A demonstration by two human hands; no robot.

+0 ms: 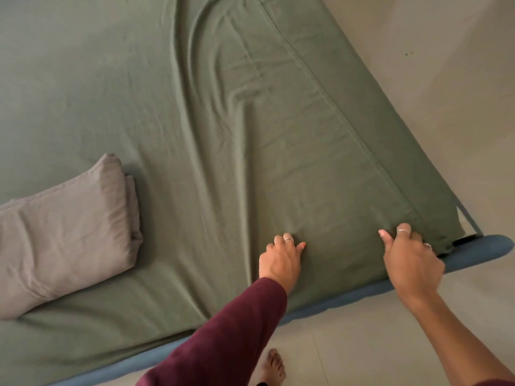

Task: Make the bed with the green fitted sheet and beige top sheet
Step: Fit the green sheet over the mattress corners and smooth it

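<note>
The green fitted sheet lies spread over the mattress, with long wrinkles running down its middle and a seam along the right side. My left hand rests on the sheet near the bed's near edge, fingers curled into the cloth. My right hand pinches the green sheet at the near right corner, thumb up, fingers bunching the fabric. The folded beige top sheet sits in a stack on the left of the bed, apart from both hands.
A blue mattress edge shows below the green sheet along the near side and at the right corner. A metal bed frame bar sticks out by that corner. Pale floor surrounds the bed; my bare foot stands beside it.
</note>
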